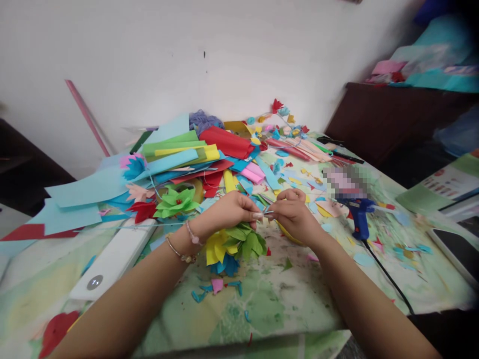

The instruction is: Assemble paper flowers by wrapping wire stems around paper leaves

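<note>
My left hand (232,210) and my right hand (294,214) meet over the middle of the table, fingers pinched together on a thin string or wire (268,213) between them. Just under my left hand hangs a paper flower (235,244) with green, yellow and blue petals. The thin thread runs left from the hands across the table. Both wrists rest near the tabletop.
Heaps of coloured paper sheets (175,154) and paper flowers (175,201) cover the far table. A blue glue gun (358,215) with a black cord lies right of my hands. A white flat device (112,259) lies left, a dark tablet (454,249) right. Paper scraps litter the green cloth (262,309).
</note>
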Demonstrator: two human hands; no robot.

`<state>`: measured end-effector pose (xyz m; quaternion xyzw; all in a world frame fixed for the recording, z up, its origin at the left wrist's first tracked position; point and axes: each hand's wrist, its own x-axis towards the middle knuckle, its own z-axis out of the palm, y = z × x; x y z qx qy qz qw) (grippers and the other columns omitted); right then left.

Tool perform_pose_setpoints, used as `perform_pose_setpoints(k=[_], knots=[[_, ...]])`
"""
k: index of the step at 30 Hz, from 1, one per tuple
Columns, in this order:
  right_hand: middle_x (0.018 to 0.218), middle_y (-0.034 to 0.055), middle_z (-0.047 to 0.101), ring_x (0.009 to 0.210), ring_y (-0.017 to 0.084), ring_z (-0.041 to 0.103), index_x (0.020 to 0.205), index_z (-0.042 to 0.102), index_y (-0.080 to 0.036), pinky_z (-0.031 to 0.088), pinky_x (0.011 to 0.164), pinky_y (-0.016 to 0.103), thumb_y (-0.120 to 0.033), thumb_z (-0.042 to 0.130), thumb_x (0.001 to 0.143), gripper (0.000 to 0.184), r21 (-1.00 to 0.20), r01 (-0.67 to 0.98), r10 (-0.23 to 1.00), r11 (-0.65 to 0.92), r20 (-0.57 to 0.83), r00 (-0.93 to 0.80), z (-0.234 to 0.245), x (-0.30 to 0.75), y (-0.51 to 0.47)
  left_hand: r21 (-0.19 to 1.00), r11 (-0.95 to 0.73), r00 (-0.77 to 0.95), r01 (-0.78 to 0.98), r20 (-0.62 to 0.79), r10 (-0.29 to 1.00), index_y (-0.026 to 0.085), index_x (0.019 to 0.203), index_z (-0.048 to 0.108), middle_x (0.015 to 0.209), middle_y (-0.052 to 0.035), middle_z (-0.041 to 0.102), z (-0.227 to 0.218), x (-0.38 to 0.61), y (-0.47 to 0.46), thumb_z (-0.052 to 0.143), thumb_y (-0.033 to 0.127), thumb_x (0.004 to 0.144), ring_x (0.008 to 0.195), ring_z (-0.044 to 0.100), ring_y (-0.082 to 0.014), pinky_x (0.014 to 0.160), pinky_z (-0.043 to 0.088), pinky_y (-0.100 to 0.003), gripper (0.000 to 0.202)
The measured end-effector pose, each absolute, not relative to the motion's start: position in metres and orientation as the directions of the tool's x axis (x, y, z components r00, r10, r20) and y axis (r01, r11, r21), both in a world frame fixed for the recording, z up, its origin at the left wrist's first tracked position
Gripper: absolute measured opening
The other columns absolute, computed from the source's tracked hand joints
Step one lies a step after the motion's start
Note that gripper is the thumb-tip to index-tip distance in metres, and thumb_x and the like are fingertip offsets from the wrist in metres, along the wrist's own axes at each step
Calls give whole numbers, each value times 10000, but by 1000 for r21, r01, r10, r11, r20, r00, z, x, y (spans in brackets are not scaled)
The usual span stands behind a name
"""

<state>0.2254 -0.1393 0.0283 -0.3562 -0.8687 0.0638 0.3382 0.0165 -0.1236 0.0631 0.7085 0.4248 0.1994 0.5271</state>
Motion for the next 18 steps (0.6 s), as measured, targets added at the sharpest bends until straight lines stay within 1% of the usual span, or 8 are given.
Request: perform_pose_setpoints(k=[4,8,12,15,16,18], knots=[[685,-17,671,833,166,514,780,657,-235,243,926,394,-167,514,891,193,-428,515,669,742,512,-538,28,225,-138,921,-92,574,379,-156,804,132,662,714,565,-9,665,63,16,-123,661,245,727,537,586,-102,545,427,-190,141],[688,-4,675,818,175,504,803,676,-240,291,882,380,-235,512,908,195,-493,442,661,749,520,-541,25,225,-136,925,-128,617,359,-133,775,139,633,712,553,-7,660,62,15,-124,664,266,716,539,578,-104,558,427,-194,159],[713,13,683,868,196,525,813,688,-240,269,930,419,-300,512,910,210,-474,491,681,730,562,-469,22,224,-136,886,-185,628,426,-142,765,135,615,708,564,-15,666,63,18,-129,643,260,726,544,577,-111,542,413,-194,180],[851,30,704,962,223,518,889,686,-248,290,933,429,-348,589,860,142,-480,567,732,670,554,-396,20,223,-136,828,-282,628,484,-105,771,148,649,719,588,-11,678,64,18,-131,613,261,752,572,598,-125,560,416,-201,186],[913,39,700,993,236,511,936,678,-251,304,927,431,-366,636,822,167,-499,602,766,624,544,-344,20,223,-135,800,-318,620,508,-84,780,156,658,721,596,-7,681,64,18,-131,602,259,760,583,603,-129,570,417,-204,188],[989,60,672,996,247,519,1028,637,-242,359,881,416,-399,727,722,355,-599,631,846,493,498,-189,19,223,-133,738,-362,579,570,-48,814,168,645,716,602,0,682,64,16,-130,581,256,771,596,607,-135,582,413,-210,205]])
